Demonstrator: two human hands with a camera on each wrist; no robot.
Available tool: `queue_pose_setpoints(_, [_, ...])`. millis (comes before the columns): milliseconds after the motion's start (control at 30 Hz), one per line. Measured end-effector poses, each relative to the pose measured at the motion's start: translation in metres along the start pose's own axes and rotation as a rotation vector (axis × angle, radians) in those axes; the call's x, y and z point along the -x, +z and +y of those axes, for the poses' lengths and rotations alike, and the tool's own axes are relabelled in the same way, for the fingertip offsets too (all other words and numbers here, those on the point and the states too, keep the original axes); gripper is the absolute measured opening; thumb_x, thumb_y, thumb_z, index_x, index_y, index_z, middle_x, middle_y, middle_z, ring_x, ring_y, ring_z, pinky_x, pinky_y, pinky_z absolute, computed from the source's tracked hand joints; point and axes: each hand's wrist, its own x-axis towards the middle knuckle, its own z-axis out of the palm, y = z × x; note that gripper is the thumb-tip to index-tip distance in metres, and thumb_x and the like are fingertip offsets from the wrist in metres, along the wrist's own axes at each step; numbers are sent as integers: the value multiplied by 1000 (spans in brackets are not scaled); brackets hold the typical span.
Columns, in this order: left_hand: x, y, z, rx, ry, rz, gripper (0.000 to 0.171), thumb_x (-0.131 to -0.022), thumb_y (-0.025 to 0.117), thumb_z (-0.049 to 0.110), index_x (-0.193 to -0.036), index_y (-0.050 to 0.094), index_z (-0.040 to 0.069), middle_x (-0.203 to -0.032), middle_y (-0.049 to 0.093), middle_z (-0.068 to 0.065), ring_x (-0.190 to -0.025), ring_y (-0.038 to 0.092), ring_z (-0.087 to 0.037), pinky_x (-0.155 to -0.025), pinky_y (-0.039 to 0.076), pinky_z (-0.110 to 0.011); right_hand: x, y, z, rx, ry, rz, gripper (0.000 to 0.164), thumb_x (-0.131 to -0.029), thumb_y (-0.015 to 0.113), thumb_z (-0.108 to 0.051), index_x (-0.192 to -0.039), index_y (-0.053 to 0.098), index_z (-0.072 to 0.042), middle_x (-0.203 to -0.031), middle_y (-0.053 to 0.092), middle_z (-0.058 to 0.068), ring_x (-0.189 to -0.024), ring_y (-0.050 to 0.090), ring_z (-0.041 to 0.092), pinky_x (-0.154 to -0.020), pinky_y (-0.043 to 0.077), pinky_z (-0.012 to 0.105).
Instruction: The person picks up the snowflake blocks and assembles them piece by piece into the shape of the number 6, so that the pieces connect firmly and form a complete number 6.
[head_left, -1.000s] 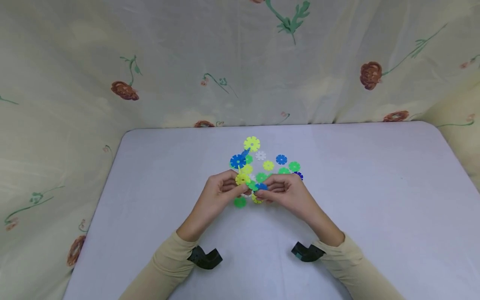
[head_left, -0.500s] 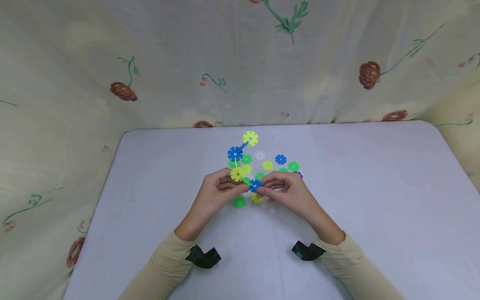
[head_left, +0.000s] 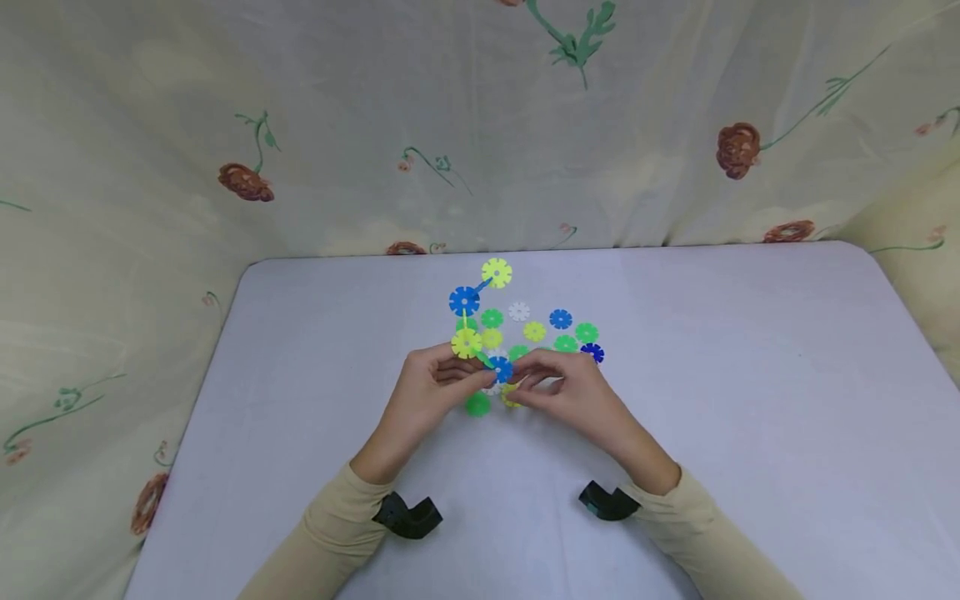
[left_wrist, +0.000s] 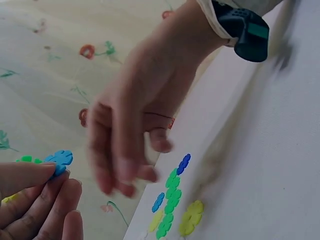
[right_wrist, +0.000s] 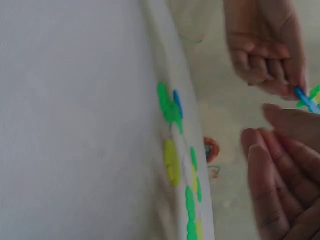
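A pale curtain [head_left: 337, 67], printed with brown flowers [head_left: 738, 151] and green stems [head_left: 575, 50], hangs from nine o'clock through twelve to two — around a whitish bench [head_left: 750, 400], its far corners rounded.

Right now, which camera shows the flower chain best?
The head view: it shows the flower chain from yellow end to blue end. The left wrist view shows only bits around the left fingers; the right wrist view, just part at its right edge.

Pale table [head_left: 750, 375] — floral curtain [head_left: 480, 125] behind
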Motion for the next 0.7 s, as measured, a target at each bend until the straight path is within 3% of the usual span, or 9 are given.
queue_pose_setpoints(133, [0, -1, 1, 17, 9, 5, 18, -92, 79, 17, -107, 75, 7, -100, 76, -10, -91, 74, -17, -85, 63, -26, -3, 3, 8, 229, 4, -21, 29, -85, 86, -16, -112, 75, -10, -102, 77, 4, -79, 66, 7, -70, 57, 22])
queue_pose_setpoints(267, [-1, -1, 2, 37, 13, 5, 18, -92, 79, 16, -106, 75, 5, -99, 75, -11, -91, 74, -16, -84, 62, -26, -5, 7, 15, 342, 49, -31, 32, -86, 85, -19, -115, 75, -10, -99, 71, 1, -76, 59, 8, -68, 52, 24])
queue_pose_setpoints(700, [0, 0, 3, 53, -11, -1, 20, -92, 79, 14, -109, 74, 3, -100, 75, -14, -90, 74, -15, -83, 63, -28, -6, 12, 21, 379, 89, -68, 24, -88, 84, -20, -110, 76, -14, -103, 70, 0, -79, 56, 10, -66, 50, 24])
